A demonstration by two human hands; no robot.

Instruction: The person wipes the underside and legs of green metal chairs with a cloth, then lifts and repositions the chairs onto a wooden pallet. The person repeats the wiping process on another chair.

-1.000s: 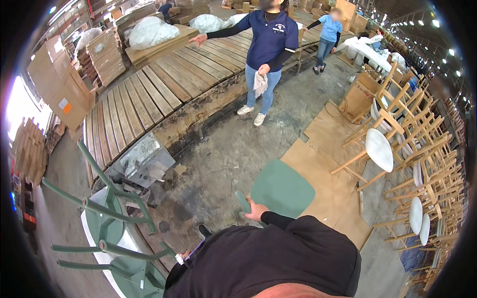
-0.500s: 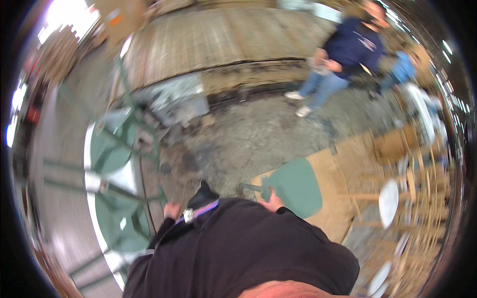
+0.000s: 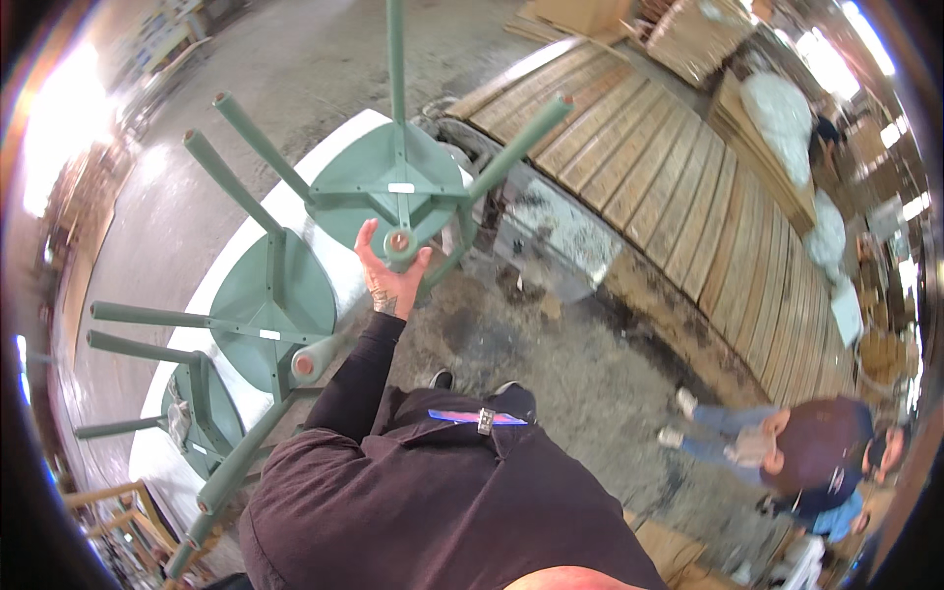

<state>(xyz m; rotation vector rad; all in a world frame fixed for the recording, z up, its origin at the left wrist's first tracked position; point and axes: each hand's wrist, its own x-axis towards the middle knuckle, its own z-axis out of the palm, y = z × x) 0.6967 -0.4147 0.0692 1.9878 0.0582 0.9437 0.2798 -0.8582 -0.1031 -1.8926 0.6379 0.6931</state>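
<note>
My left hand [image 3: 391, 285] is raised at a green upturned chair [image 3: 339, 182] on my left. Its thumb and a finger are spread on either side of the end of a chair leg [image 3: 399, 242] that points up toward me. The fingers are not wrapped round it, and whether they touch it I cannot tell. A second upturned green chair [image 3: 236, 295] lies beside it, with a third green chair [image 3: 221, 413] nearer. All rest seat-down on a long white surface [image 3: 334, 246]. My right hand is out of view.
A low slatted wooden platform [image 3: 629, 167] runs along the far right. A clear plastic-covered block [image 3: 556, 231] stands at its near end. Two people are at the lower right, one in a dark top [image 3: 821, 447]. Cardboard [image 3: 669, 546] lies on the floor at the lower right.
The view has swung left toward the upturned chairs. My left hand has risen to a chair leg. My right hand, earlier at a green chair on cardboard, has left the view along with that chair.
</note>
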